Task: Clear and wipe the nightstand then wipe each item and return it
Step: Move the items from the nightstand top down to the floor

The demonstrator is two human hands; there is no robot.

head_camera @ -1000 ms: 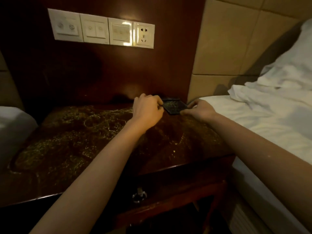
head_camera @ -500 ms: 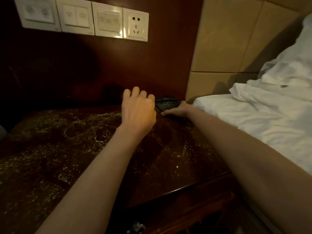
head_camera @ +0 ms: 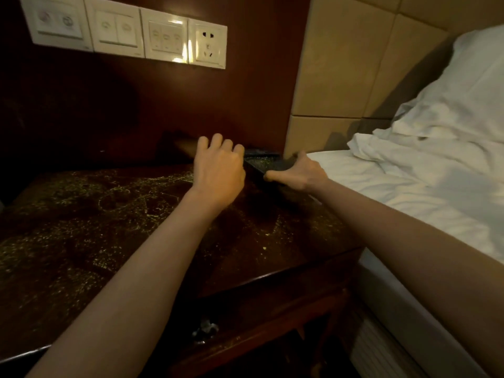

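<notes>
We find the small dark tray [head_camera: 263,163] at the back right corner of the nightstand [head_camera: 152,227], hard against the dark wood wall panel [head_camera: 207,105] and just beside the edge of the bed [head_camera: 381,192]. It looks tilted, its near edge raised, though the dim light keeps us from being sure it is off the surface.

As we judge it, we are in the clearing stage. The tray is the only item we can see on the top, and the wood carries a scatter of pale specks and streaks across most of its area, so the wiping of the surface looks not yet done. Wiping the items and returning them is all ahead. No cloth shows.

Our right hand [head_camera: 298,174] grips the tray's near right side, thumb laid along the front edge and fingers curled over the far rim. Our left hand [head_camera: 219,173] is at the tray's left end, knuckles up and fingers bent downward; whether those fingers hold the tray or only rest against it we cannot tell, since the back of the hand hides them.

Above, a row of white switches and a socket [head_camera: 128,34] is on the panel.
</notes>
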